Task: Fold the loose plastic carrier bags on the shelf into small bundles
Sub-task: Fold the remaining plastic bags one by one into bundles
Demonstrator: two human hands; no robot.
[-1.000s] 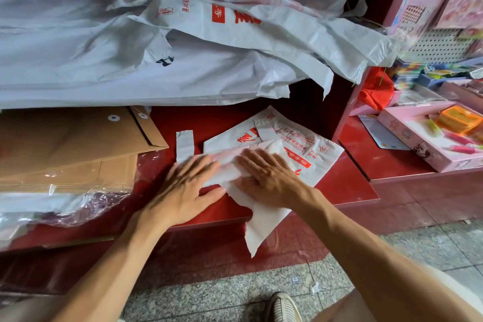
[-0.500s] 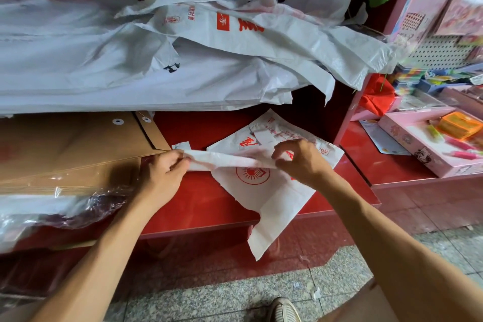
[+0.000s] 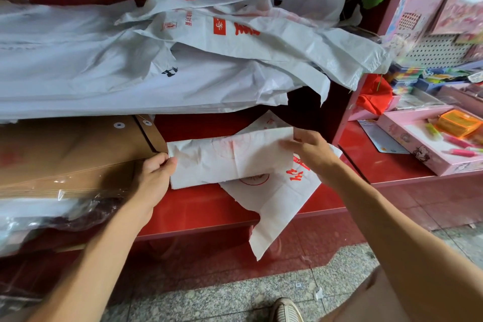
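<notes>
Behind folded bag (image 3: 230, 158) | right hand (image 3: 312, 151) fingers (image 3: 287, 144) probably pinching, hidden

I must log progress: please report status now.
Left hand, right hand pinch ends of white red-printed plastic carrier bag, half folded. Brown envelopes beside.

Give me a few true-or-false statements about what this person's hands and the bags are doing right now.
1. Both hands hold the folded bag. True: the left hand pinches its left end, the right hand its right end.
2. The bag is already a small tight bundle. False: it is a wide folded band.
3. Another printed bag hangs over the red shelf edge. True.
4. The loose bag pile lies on the floor. False: it lies above the brown envelopes.
</notes>
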